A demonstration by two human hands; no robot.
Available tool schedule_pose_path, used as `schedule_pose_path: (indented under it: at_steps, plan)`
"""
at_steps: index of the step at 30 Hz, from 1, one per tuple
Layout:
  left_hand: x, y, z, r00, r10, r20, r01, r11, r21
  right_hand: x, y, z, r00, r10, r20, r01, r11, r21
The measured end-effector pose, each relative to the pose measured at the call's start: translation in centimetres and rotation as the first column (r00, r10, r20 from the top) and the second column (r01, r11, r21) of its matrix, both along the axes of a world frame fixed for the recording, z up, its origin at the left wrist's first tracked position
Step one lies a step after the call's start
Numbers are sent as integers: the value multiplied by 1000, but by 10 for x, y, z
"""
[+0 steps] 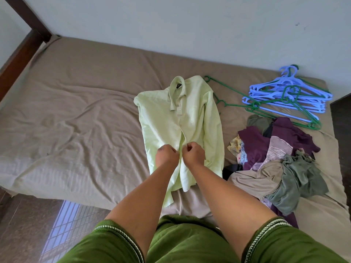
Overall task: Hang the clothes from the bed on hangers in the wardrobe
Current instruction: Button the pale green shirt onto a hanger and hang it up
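Lying face up along the middle of the bed (76, 114), collar toward the wall, the pale green shirt (182, 118) was being worked at its front placket. Both hands met over the lower half of the shirt: the left hand (166, 155) had its fingers curled, pinching one edge of the placket, and the right hand (193, 153) had its fingers curled on the other edge, thumb and forefinger pinched together, seemingly at a button. Whether the button was going in or coming out I could not tell. To do this well, I judged each edge should be kept flat and taut against the shirt so the panels lined up before a hanger went in. Hangers (288, 97), blue and green, lay beyond the shirt's right sleeve, well apart from the hands, and the pile of clothes (275, 158) sat just beside the shirt on that same side, nearer the person
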State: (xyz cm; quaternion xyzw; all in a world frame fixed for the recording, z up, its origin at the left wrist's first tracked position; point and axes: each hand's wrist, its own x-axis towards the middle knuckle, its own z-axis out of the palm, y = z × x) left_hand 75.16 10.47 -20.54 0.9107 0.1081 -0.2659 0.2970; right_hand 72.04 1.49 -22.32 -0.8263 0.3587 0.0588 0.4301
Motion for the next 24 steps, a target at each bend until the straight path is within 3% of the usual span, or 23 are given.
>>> schedule_pose_path:
  at_steps: [4,9,13,17,24]
  plan:
    - [0,-1,-1,999,-35,-9,35,999,10,3,2,3,990,136,34,-137,990,37]
    - [6,5,-6,968,211,-139,-234,957,-172,4,-3,-4,979,196,-46,-194,980,45]
    - [6,8,-8,937,281,-210,-329,912,-246,4,-4,-2,985,169,-47,-166,985,50]
    - [3,8,-15,855,416,-309,-505,804,-315,6,-2,0,983,177,-44,-175,983,55]
    - [2,6,-19,877,398,-267,-469,830,-303,10,-7,1,974,213,-77,-207,975,78]
